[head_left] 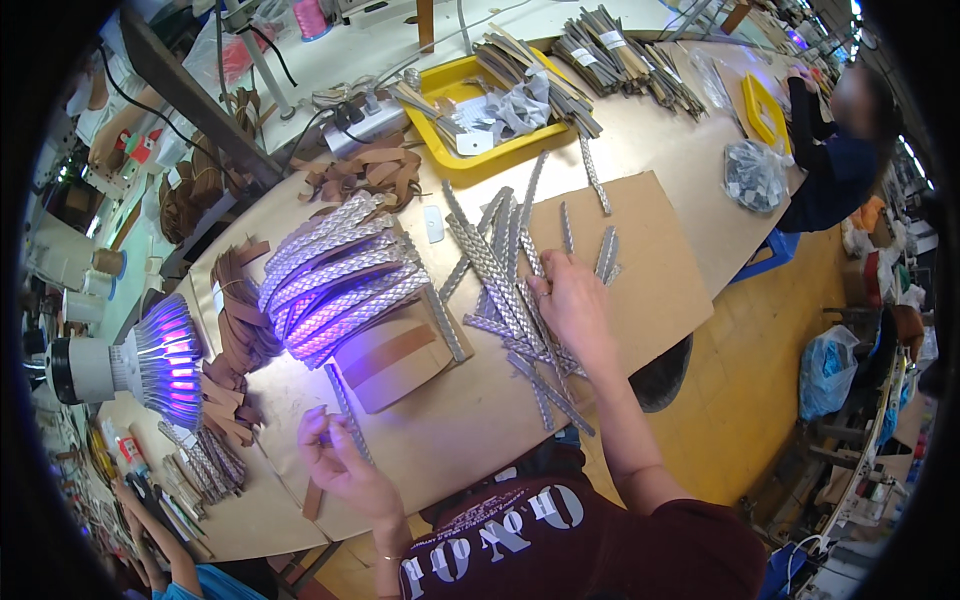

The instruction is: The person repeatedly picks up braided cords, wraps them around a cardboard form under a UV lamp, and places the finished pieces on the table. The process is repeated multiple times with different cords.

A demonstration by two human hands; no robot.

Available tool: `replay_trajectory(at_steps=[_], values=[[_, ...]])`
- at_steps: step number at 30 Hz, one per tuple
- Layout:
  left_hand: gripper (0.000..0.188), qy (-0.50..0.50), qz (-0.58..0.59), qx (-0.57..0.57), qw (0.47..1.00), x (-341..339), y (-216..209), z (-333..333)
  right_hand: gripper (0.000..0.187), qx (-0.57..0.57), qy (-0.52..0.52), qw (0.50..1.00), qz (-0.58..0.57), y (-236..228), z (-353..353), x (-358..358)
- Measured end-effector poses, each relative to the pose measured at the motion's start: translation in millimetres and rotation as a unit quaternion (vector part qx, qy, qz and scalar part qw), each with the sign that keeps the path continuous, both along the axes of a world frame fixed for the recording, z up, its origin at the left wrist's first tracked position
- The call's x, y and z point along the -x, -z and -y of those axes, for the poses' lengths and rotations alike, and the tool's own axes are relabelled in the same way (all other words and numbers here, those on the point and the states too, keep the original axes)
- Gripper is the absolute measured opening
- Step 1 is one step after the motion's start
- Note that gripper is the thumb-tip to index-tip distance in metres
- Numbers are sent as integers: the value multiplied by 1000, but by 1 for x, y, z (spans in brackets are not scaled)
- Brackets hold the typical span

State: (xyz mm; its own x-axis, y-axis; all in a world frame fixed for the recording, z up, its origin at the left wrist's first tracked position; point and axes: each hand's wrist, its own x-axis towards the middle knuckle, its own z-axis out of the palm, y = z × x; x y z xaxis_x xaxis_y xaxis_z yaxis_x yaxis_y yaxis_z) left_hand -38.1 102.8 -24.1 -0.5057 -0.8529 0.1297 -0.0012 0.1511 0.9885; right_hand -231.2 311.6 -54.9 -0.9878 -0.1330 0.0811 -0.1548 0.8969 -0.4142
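Observation:
My right hand (575, 305) reaches into a loose pile of grey-silver braided strips (493, 260), fingers pinched on one strip. Part of the pile overlaps a flat brown cardboard sheet (650, 240). At the front of the table my left hand (345, 470) is raised with loosely curled fingers, thumb apart, and nothing visible between them. Right beside it a single braided strip (341, 390) lies on the table. Farther forward, several silver braided strips (345, 270) are draped in a row over a curved brown cardboard form (395, 365), lit purple on their left side.
A lamp with a ribbed purple-lit head (168, 360) stands at left, near bundles of brown strips (240, 310). A yellow tray (480, 165) with strips and scraps is at the back, beside more strip bundles (625, 60). A co-worker (850, 140) is at far right, near a plastic bag (755, 175).

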Motion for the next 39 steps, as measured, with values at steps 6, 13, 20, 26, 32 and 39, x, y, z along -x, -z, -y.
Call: replay_trajectory(at_steps=[6, 13, 20, 26, 32, 39], values=[[12, 105, -19, -28, 994, -8, -1, -12, 24, 195, 92, 974, 64, -9, -15, 14], [14, 230, 25, -22, 973, -4, -8, -19, 25, 396, 36, 880, 259, -59, -34, 5], [38, 416, 58, -84, 904, 33, -28, -27, 28, 353, -95, 867, 338, -72, -9, -13], [49, 419, 49, -149, 894, 72, -15, -60, 27, 378, -122, 828, 395, -76, -18, -24], [60, 398, -35, -210, 892, 69, 0, -71, 27, 336, -145, 836, 409, -72, -32, -26], [66, 419, 29, -310, 853, 83, 23, -75, 25, 591, -181, 714, 329, -83, -38, -25]])
